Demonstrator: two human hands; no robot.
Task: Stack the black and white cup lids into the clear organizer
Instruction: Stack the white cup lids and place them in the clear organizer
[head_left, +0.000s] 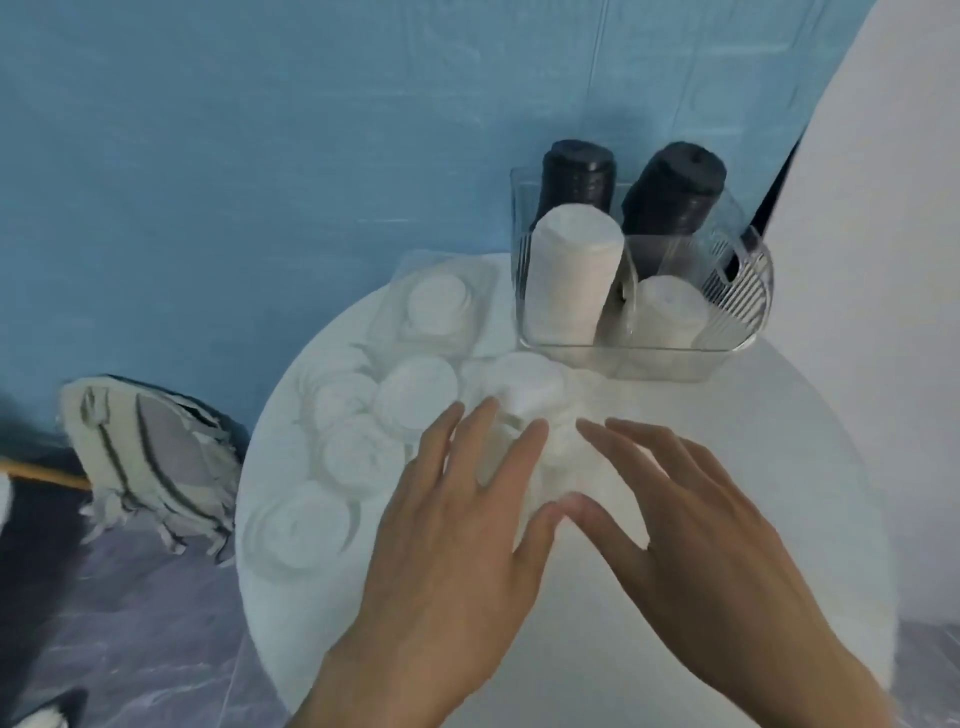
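Fingers (485, 431) of your left hand (457, 519) and right hand (691, 525) are straight and spread, resting over loose white lids (415, 395) on the round white table (727, 415). Clear organizer (639, 358), at the far table edge, holds black stacks (574, 174) behind white stacks (571, 270).

Your left hand (457, 499) and right hand (691, 519) lie flat, fingers spread, over blurred white lids (524, 395) on the round white table (779, 467). More white lids lie to the left. At the far edge the clear organizer (727, 358) holds two black stacks (574, 174) behind two white stacks (571, 280).
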